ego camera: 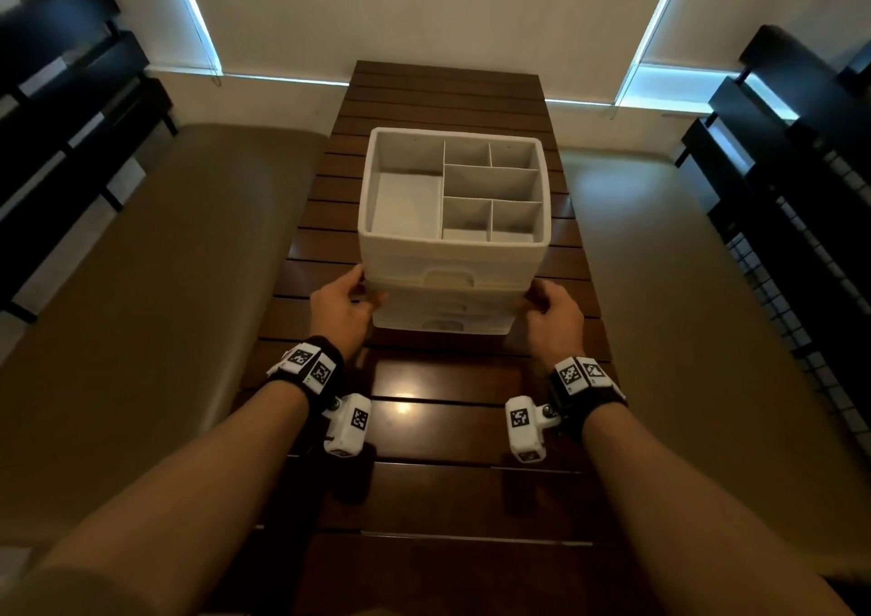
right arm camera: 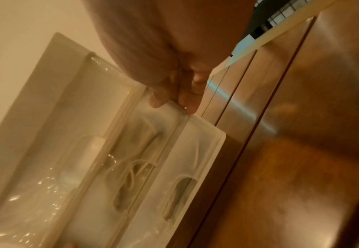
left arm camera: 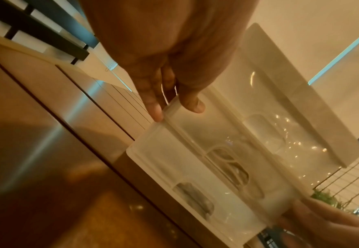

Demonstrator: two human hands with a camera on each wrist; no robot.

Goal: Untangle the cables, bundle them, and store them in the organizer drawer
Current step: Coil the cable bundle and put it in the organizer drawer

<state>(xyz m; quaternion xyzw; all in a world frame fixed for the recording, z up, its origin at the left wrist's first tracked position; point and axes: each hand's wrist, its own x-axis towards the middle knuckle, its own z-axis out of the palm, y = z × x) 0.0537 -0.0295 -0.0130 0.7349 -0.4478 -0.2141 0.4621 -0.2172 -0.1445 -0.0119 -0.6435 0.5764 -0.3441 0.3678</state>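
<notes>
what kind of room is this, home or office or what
Probably a room in a home, perhaps a living or study area. A slatted dark wood table stands against windows with roller blinds, dark shelving lines the sides, and a white organizer sits between both hands.

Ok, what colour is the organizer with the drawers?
White, with translucent frosted drawer fronts; the organizer shows best in the head view.

Translucent plastic organizer, glossy wooden table
</notes>
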